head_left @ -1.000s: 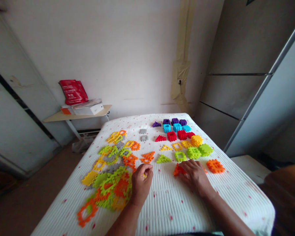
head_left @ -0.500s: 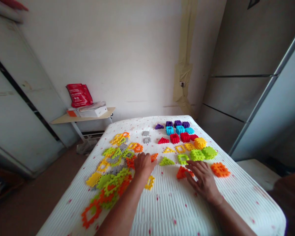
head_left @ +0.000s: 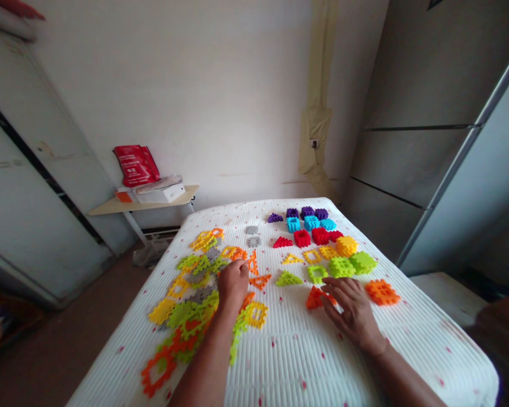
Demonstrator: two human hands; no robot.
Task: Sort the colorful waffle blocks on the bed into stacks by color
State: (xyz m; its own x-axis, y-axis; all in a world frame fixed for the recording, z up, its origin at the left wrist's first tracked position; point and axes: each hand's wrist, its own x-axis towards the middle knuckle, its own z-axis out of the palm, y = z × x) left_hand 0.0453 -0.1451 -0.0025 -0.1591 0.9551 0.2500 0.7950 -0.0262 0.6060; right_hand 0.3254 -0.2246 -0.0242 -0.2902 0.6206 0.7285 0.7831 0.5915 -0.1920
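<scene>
My left hand [head_left: 234, 281] is curled closed over the right side of a mixed pile of toothed plastic building pieces [head_left: 184, 311]. Its fingertips are hidden, so what they hold cannot be made out. Just right of it are an orange triangle piece [head_left: 253, 262] and another orange triangle [head_left: 261, 281] lying flat. A yellow square frame [head_left: 257, 314] lies below them. My right hand [head_left: 351, 308] rests with fingers stretched out and thumb apart, at the right end of some orange triangle pieces [head_left: 315, 298]. An orange square stack [head_left: 382, 292] lies to its right.
Sorted rows of purple [head_left: 307, 212], blue [head_left: 311, 223], red [head_left: 302, 238], yellow [head_left: 327, 252] and green [head_left: 341, 267] pieces lie beyond my right hand. Two grey pieces [head_left: 253, 241] sit mid-cloth. Behind stands a side table [head_left: 106, 207] with a red bag [head_left: 136, 164].
My left hand has drawn back a little to the left, uncovering orange triangles. Green and orange pieces now show beside the yellow frame. My right hand has hardly moved.
</scene>
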